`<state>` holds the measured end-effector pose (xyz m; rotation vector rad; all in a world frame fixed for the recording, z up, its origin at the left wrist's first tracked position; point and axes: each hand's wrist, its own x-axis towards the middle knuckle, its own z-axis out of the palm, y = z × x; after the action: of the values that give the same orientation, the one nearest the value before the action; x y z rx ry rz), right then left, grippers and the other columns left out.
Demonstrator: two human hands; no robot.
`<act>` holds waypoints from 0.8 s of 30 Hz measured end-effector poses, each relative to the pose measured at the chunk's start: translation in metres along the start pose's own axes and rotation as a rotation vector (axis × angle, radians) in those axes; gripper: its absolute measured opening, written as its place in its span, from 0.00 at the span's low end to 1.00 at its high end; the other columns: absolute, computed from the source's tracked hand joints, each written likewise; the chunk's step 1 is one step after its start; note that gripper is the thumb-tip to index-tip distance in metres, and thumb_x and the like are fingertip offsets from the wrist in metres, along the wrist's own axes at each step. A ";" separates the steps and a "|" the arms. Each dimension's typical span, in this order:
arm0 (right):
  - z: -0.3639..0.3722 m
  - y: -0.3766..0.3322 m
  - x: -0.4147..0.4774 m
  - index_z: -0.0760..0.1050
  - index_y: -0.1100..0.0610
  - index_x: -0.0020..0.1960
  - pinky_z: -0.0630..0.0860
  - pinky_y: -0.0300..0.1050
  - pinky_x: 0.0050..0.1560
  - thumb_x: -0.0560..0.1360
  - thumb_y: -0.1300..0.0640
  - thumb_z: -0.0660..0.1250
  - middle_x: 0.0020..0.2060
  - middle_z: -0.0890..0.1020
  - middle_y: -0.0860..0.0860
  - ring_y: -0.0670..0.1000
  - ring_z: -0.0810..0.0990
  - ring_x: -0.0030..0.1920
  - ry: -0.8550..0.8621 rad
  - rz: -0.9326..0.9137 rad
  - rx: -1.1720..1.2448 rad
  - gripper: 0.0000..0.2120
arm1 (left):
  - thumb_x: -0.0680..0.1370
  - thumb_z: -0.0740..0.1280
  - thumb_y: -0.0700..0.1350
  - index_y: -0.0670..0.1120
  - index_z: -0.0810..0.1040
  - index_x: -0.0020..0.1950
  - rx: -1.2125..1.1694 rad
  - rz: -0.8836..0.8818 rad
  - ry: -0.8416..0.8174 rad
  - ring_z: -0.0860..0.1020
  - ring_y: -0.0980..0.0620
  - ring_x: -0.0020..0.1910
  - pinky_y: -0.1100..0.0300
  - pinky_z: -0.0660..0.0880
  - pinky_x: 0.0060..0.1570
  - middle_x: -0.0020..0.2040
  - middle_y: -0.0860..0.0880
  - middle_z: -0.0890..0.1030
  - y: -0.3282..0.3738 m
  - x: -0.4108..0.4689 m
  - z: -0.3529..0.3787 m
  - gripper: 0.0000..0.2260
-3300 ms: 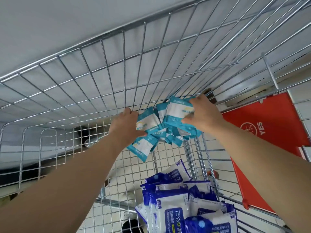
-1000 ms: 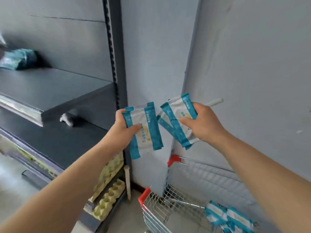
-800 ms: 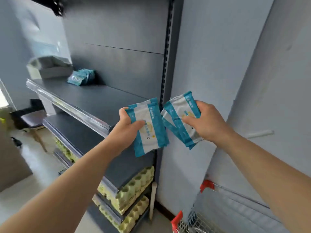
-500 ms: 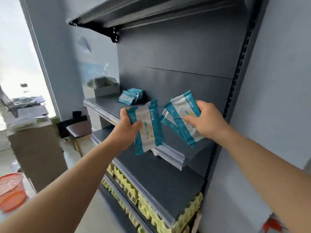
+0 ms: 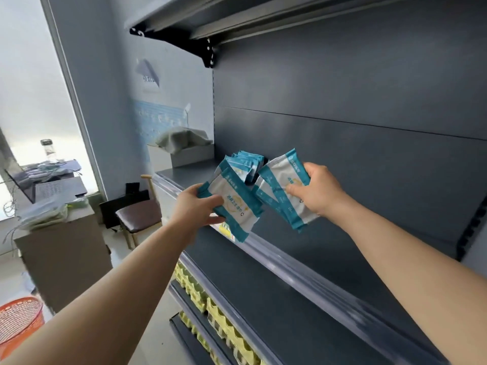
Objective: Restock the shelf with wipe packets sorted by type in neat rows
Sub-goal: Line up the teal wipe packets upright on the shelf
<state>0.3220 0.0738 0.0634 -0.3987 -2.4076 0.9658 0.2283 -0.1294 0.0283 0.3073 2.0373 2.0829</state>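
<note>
My left hand (image 5: pixel 196 206) grips a small stack of teal-and-white wipe packets (image 5: pixel 235 204), held over the front edge of the dark grey shelf (image 5: pixel 303 267). My right hand (image 5: pixel 316 193) grips a second stack of the same wipe packets (image 5: pixel 283 188), tilted, above the shelf board. Just behind both stacks, a row of matching teal packets (image 5: pixel 247 163) stands on the shelf near its left end. The rest of that shelf board to the right is bare.
A white box with grey cloth (image 5: pixel 184 150) sits at the shelf's left end. Another shelf (image 5: pixel 237 19) hangs overhead. Yellow egg trays (image 5: pixel 218 314) fill lower shelves. A chair (image 5: pixel 138 214), a cabinet (image 5: pixel 66 254) and an orange basket (image 5: pixel 18 322) stand to the left.
I have turned from the cart to the shelving. Both hands have carried their packet stacks forward to the shelf, close to the packets standing there.
</note>
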 end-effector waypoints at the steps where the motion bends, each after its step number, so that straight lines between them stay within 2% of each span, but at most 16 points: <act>1: 0.008 0.003 0.016 0.76 0.60 0.48 0.78 0.49 0.42 0.73 0.60 0.70 0.42 0.83 0.54 0.55 0.81 0.43 0.005 0.003 0.001 0.06 | 0.75 0.68 0.33 0.44 0.74 0.55 -0.006 -0.010 -0.007 0.83 0.48 0.44 0.50 0.83 0.42 0.48 0.43 0.82 -0.001 0.018 -0.002 0.12; 4: 0.032 0.012 0.066 0.76 0.58 0.47 0.80 0.55 0.48 0.72 0.60 0.71 0.42 0.83 0.54 0.57 0.82 0.44 -0.005 0.036 -0.006 0.06 | 0.75 0.69 0.32 0.42 0.73 0.57 -0.008 -0.047 -0.021 0.83 0.46 0.44 0.51 0.82 0.40 0.48 0.41 0.81 0.000 0.073 -0.008 0.14; 9: 0.066 0.023 0.141 0.76 0.59 0.47 0.79 0.58 0.48 0.71 0.60 0.72 0.42 0.83 0.55 0.58 0.82 0.45 0.018 0.074 -0.017 0.07 | 0.76 0.67 0.31 0.41 0.73 0.58 0.036 -0.099 -0.048 0.82 0.47 0.42 0.54 0.82 0.34 0.47 0.42 0.80 -0.006 0.161 -0.023 0.13; 12: 0.088 0.028 0.170 0.76 0.60 0.48 0.79 0.58 0.49 0.71 0.61 0.71 0.43 0.83 0.55 0.58 0.82 0.45 0.016 0.122 -0.032 0.07 | 0.76 0.67 0.32 0.41 0.73 0.58 0.072 -0.150 -0.094 0.82 0.47 0.43 0.54 0.82 0.35 0.47 0.42 0.80 -0.018 0.207 -0.031 0.12; 18: 0.125 0.036 0.208 0.75 0.60 0.46 0.80 0.56 0.47 0.71 0.62 0.70 0.43 0.82 0.55 0.58 0.82 0.46 0.078 0.211 -0.067 0.06 | 0.76 0.66 0.31 0.42 0.74 0.57 0.041 -0.225 -0.312 0.82 0.44 0.49 0.51 0.83 0.40 0.53 0.40 0.80 -0.037 0.295 -0.040 0.12; 21: 0.141 0.034 0.218 0.75 0.58 0.46 0.80 0.59 0.48 0.71 0.61 0.71 0.43 0.83 0.54 0.57 0.82 0.45 0.138 0.288 -0.069 0.06 | 0.73 0.70 0.30 0.40 0.74 0.59 0.090 -0.177 -0.419 0.83 0.44 0.48 0.54 0.83 0.39 0.54 0.40 0.81 -0.049 0.333 -0.040 0.17; 24: 0.151 0.029 0.224 0.75 0.58 0.48 0.81 0.59 0.48 0.72 0.61 0.71 0.44 0.83 0.53 0.56 0.83 0.45 0.206 0.364 -0.059 0.07 | 0.70 0.75 0.33 0.42 0.77 0.52 0.217 -0.087 -0.491 0.83 0.49 0.44 0.59 0.82 0.37 0.50 0.43 0.83 -0.058 0.361 -0.037 0.14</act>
<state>0.0547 0.1094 0.0276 -0.9356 -2.2212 0.9503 -0.1271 -0.0579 -0.0299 0.6760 1.9240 1.5406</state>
